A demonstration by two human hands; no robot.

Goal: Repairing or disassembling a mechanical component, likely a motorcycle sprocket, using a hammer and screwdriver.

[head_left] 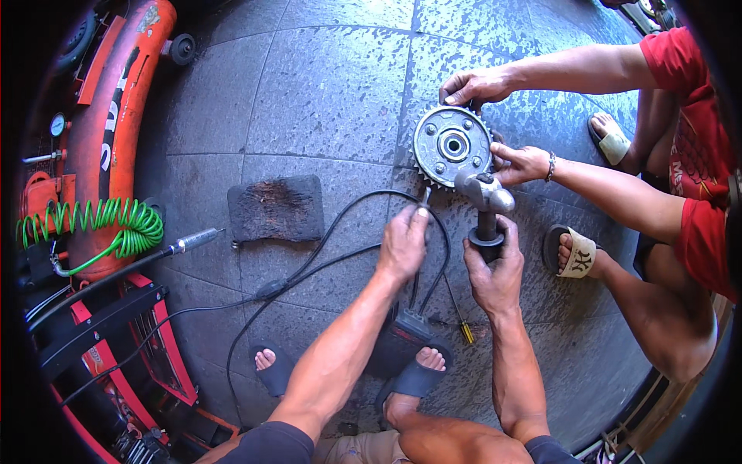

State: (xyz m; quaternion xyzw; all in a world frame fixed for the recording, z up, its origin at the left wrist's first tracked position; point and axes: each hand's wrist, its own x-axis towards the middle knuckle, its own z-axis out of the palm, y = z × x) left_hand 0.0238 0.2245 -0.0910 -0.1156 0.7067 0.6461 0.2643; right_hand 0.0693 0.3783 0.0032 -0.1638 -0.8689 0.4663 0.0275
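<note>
A toothed sprocket (pixel 454 132), held at its rim by a co-worker's hands (pixel 522 164), sits just beyond the fingertips of the left hand (pixel 405 241), which are closed around a slim metal rod (pixel 427 195) pointing at its teeth. The right hand (pixel 495 277) wraps its fingers around a hammer (pixel 487 203), the head ahead of them beside the sprocket; a yellow-handled screwdriver (pixel 467 332) lies behind them.
</note>
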